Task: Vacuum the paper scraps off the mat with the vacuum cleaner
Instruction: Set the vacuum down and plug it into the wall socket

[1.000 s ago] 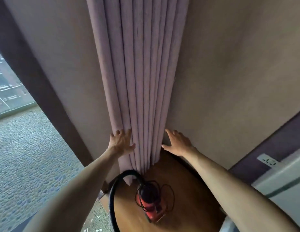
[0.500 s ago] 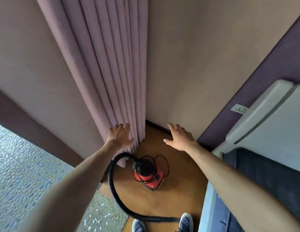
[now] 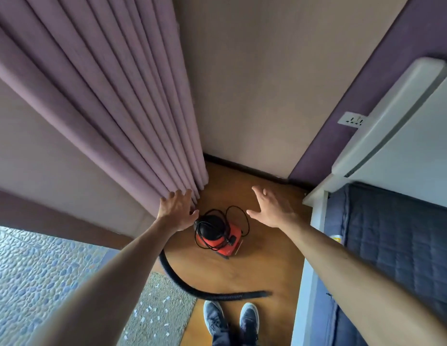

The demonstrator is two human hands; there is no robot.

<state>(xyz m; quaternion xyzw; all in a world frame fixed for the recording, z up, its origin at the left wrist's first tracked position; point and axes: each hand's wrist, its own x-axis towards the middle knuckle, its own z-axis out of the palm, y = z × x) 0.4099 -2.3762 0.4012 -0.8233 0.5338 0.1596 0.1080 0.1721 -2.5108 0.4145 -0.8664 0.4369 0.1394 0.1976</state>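
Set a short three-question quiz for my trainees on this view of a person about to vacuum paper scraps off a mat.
1. True or false: the right hand grips the hose.
2. Where does the red vacuum cleaner stand? A on a table; B on the wooden floor near the curtain; C on a chair.
3. Fill in: the white paper scraps lie on the ____.
Key: 1 false, that hand is open and the hose lies on the floor; 2 B; 3 mat.
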